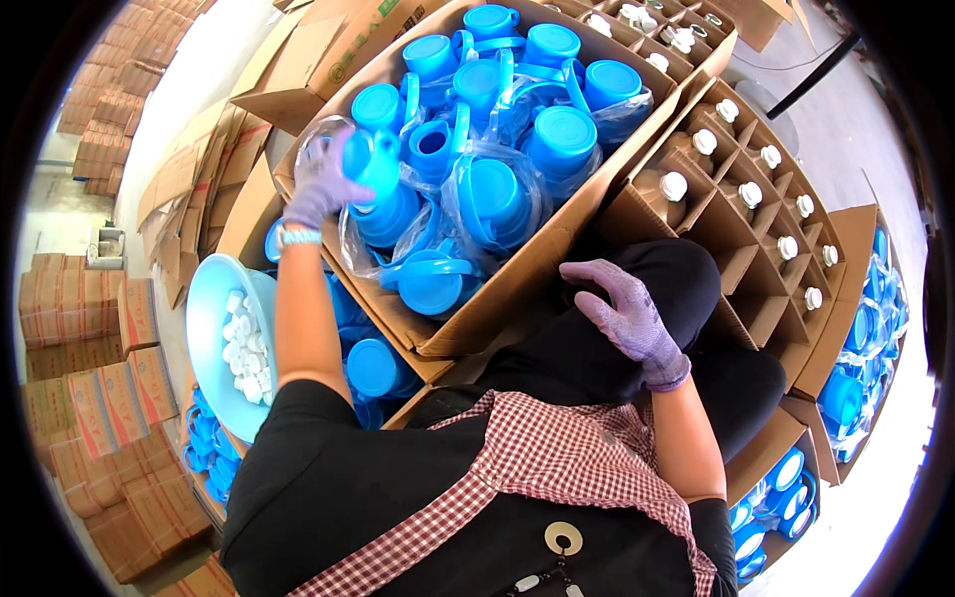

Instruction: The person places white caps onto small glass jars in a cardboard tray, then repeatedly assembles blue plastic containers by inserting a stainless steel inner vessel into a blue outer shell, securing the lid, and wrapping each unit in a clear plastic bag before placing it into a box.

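Observation:
My left hand (326,189), in a purple glove, reaches over the far left part of a carton (517,318) of blue plastic jugs. Its fingers are closed round a light-blue lid (372,165); hand and lid are both smeared by motion. Just below the lid is a blue jug (386,219) in clear plastic wrap. More jugs with lids and loop handles fill the carton, and one jug (431,142) shows an open mouth. Over my dark-trousered leg, my gloved right hand (629,310) hovers or rests with fingers apart, holding nothing.
At my left stands a light-blue basin (204,316) with white caps (246,348). A divided carton (731,264) of white-capped bottles is on the right. Other cartons of blue jugs (858,328) surround me. Flattened cardboard (199,189) leans at the far left, near stacked boxes (75,308).

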`<action>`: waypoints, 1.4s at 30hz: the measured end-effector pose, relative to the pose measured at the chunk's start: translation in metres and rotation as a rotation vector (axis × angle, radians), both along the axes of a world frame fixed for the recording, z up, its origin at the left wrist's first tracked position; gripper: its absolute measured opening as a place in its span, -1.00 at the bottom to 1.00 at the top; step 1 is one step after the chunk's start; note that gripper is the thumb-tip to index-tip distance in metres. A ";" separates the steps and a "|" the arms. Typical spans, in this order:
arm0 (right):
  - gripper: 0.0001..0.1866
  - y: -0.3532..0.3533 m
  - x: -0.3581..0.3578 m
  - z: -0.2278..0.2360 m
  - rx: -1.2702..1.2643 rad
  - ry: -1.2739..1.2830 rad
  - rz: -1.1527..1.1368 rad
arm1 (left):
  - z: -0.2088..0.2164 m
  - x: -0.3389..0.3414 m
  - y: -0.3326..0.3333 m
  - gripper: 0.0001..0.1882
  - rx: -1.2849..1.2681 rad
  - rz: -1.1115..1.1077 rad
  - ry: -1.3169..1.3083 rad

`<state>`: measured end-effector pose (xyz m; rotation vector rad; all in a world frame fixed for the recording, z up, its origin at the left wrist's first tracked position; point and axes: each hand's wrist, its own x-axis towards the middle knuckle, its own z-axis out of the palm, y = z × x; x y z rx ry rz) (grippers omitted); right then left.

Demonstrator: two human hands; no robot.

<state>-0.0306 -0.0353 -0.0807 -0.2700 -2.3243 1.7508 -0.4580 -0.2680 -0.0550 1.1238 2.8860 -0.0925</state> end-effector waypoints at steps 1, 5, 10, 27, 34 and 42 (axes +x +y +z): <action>-0.63 0.001 0.000 0.000 -0.001 -0.002 -0.005 | -0.014 0.015 -0.007 0.30 -0.169 0.040 0.047; -0.63 0.000 -0.003 -0.002 0.011 0.023 0.035 | -0.094 0.040 -0.037 0.31 -0.177 0.119 0.128; -0.62 0.000 -0.003 -0.003 0.058 0.053 0.050 | -0.041 0.024 0.018 0.01 0.147 0.082 -0.157; -0.61 0.009 0.010 -0.004 0.033 0.104 0.038 | -0.090 -0.016 0.143 -0.58 0.812 0.169 -1.396; -0.62 0.006 0.016 -0.005 0.043 0.106 0.039 | 0.048 0.012 0.087 -0.74 0.946 0.119 -1.072; -0.49 -0.002 -0.013 -0.015 0.168 0.017 -0.284 | 0.134 0.122 0.106 -0.78 0.834 -0.172 -0.933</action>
